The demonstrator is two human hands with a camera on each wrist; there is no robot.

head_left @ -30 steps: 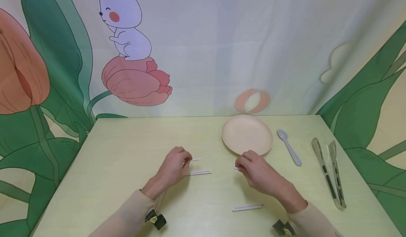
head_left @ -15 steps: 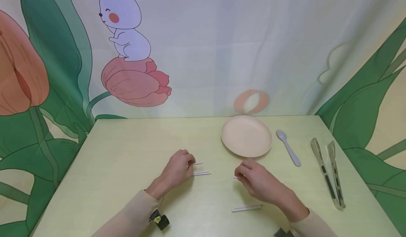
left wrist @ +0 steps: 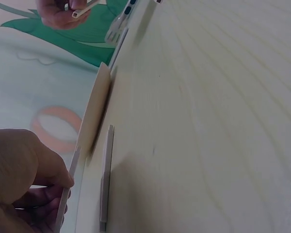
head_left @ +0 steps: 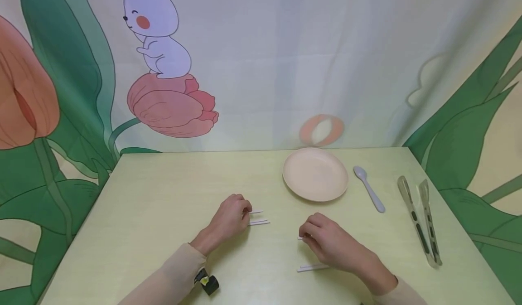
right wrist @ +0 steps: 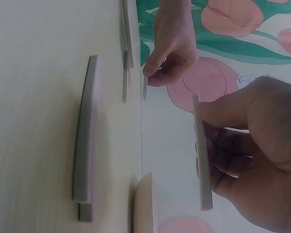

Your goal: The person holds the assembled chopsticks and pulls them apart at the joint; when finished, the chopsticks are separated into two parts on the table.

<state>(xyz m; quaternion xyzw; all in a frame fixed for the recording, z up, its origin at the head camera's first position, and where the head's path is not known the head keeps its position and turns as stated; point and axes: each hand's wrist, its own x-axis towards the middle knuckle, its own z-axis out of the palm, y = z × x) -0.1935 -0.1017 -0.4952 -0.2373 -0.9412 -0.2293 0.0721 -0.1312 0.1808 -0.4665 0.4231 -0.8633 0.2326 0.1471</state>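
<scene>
While both hands are raised over the wood-grained table (head_left: 163,191), the left hand (head_left: 230,216) pinches a thin white stick (left wrist: 74,163) between thumb and fingers; the right hand (head_left: 336,241) pinches a second white stick (right wrist: 202,155) in the same manner. Both held sticks are clear of the surface. A left-side pair of sticks (head_left: 259,223) lies just beside the left hand; a right-side pair of sticks (head_left: 311,268) lies below the right hand, partly covered by it in the head view. Whether the sticks within each pair touch cannot be told.

Handling: the sticks appear light and stiff, so a gentle pinch should suffice. Flat sides suggest little tendency to roll. The smooth finish may slip, and the slim section could snap if bent hard. Grip near mid-length for balance, thumb and forefinger on opposite long sides, with the square-cut ends free.
</scene>
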